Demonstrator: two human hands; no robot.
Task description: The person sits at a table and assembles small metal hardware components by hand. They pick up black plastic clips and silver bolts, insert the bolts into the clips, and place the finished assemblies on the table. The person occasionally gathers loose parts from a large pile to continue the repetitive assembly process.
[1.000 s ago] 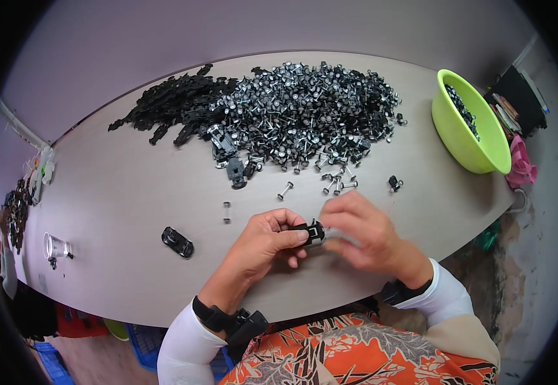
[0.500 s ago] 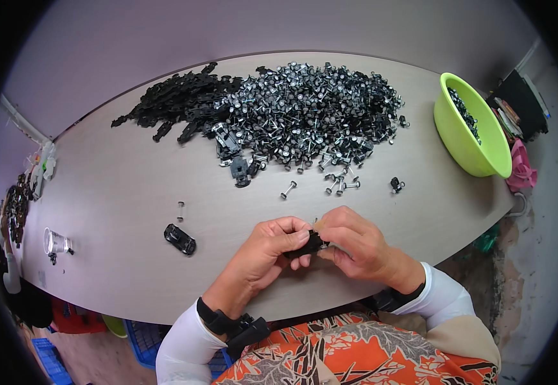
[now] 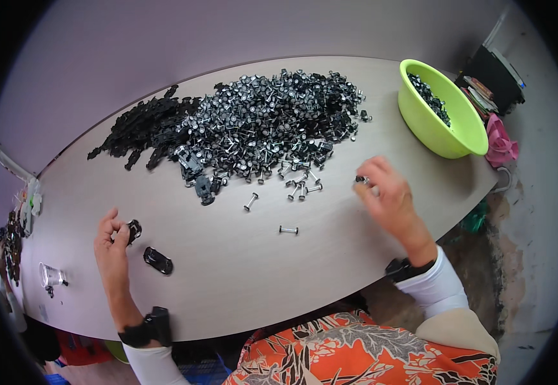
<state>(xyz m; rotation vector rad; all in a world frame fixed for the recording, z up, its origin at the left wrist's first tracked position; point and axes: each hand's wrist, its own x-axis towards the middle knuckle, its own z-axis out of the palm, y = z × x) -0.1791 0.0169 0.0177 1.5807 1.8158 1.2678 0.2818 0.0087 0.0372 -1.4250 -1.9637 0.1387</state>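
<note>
My left hand (image 3: 113, 244) is out at the left, its thumb and fingers closed on a small black toy car part (image 3: 135, 231) that the fingers partly cover. Just to the right of it, a glossy black toy car (image 3: 158, 261) lies on the table. My right hand (image 3: 386, 196), slightly blurred, reaches over the right side and pinches a small black-and-silver piece (image 3: 361, 180). Between the hands, one wheel axle (image 3: 288, 230) lies by itself. Several more wheel axles (image 3: 301, 187) lie loose at the near edge of the big pile of wheel axles (image 3: 272, 119).
Black plastic car bases (image 3: 141, 128) are heaped at the back left. A lime-green bowl (image 3: 420, 125) with more small parts stands at the right, a pink bag (image 3: 501, 141) behind it. At the left edge is a clear plastic cup (image 3: 49, 274) with small dark bits beside it.
My hands have parted: the left has moved left with the black part, the right to the small piece on the right. A single wheel axle now lies mid-table. The view has shifted.
</note>
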